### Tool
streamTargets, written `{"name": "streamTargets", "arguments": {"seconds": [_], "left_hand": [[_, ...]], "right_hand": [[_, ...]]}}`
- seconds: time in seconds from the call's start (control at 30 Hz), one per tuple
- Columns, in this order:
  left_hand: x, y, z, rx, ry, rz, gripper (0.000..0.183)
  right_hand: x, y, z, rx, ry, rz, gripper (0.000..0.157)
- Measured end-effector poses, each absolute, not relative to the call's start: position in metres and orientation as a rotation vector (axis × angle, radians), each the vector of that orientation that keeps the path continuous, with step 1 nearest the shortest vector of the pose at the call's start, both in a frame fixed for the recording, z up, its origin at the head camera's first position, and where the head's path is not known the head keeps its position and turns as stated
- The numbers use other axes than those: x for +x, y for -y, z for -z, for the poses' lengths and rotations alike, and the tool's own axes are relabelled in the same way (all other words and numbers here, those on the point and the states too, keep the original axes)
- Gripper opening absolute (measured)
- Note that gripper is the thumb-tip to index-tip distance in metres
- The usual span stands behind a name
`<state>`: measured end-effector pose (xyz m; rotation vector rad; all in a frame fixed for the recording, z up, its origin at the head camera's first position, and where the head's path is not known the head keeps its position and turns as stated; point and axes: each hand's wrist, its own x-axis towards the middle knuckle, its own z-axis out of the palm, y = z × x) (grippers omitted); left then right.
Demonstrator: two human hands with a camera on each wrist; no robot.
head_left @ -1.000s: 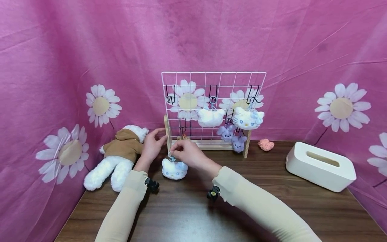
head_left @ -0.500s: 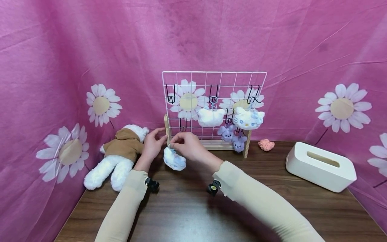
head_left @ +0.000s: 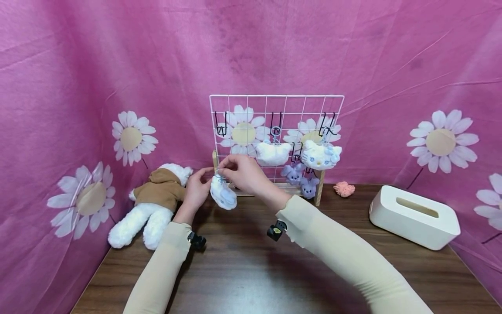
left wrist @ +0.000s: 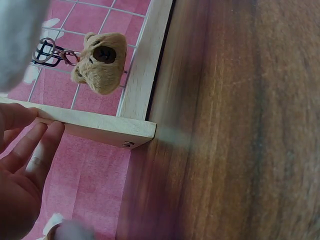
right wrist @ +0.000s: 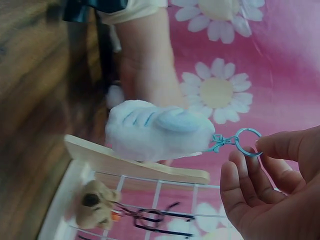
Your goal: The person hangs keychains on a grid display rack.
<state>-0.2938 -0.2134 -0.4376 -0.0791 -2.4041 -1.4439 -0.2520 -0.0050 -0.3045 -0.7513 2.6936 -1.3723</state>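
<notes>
My right hand (head_left: 246, 175) pinches the blue metal ring (right wrist: 246, 142) of a white plush cat-head keychain (right wrist: 155, 130) between thumb and fingertips. The plush dangles sideways in front of the left end of a white wire-grid display rack (head_left: 277, 95). With thumb and fingers my left hand (head_left: 195, 189) grips the rack's wooden side post (left wrist: 100, 120). A brown bear keychain (left wrist: 102, 62) hangs low on the rack near that post; in the head view my right hand hides most of it. Above, a black double hook (head_left: 221, 130) bears nothing.
Two white cat plushes (head_left: 321, 155) and two purple bunny keychains (head_left: 309, 187) hang on the rack's middle and right. Left lies a white plush toy in a brown hoodie (head_left: 158, 194). A coral scrunchie-like piece (head_left: 344, 189) and a white tissue box (head_left: 415, 218) stand to the right.
My right hand has risen with the white cat keychain, which has turned from facing front to sideways. The left hand stays at the rack's post.
</notes>
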Motion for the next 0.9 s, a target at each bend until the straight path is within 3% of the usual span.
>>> {"name": "streamTargets", "arguments": {"seconds": [0.5,0.9], "left_hand": [[-0.294,0.212,0.438,-0.073,2.357,1.552,0.037],[-0.294,0.208,0.44,-0.077,2.323,1.625,0.04]], "right_hand": [[-0.259,0.006,0.25,-0.752,-2.727,1.578,0.011],[-0.273,0.013,0.236,-0.648,-2.75,1.64,0.014]]}}
